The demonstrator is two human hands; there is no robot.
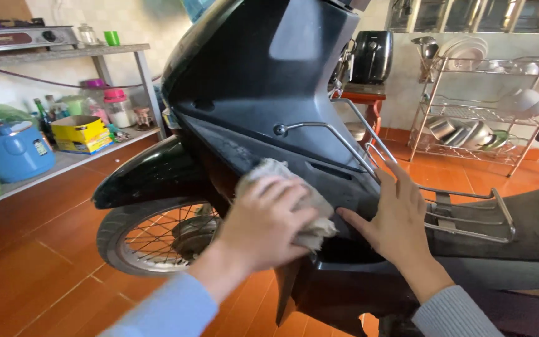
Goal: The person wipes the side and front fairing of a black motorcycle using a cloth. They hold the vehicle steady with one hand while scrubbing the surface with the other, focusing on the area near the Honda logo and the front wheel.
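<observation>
A black motorbike (263, 93) stands indoors on an orange-brown tiled floor (38, 268), its dusty front body panel filling the middle of the view. The left hand (263, 224) presses a pale crumpled cloth (294, 193) against that panel, fingers curled over it in a loose grip. The right hand (397, 218) lies open and flat on the panel just beside the cloth, next to a chrome rack (444, 206). The spoked front wheel (157, 234) sits below under its mudguard. Left, a metal shelf (63, 53) carries a blue cooker (14, 150), a yellow box and jars (too small to tell apart). Right, a wire dish rack (488, 106) holds bowls, with what looks like a black air fryer (372, 56) nearby. The bike's top and rear are cut off.
</observation>
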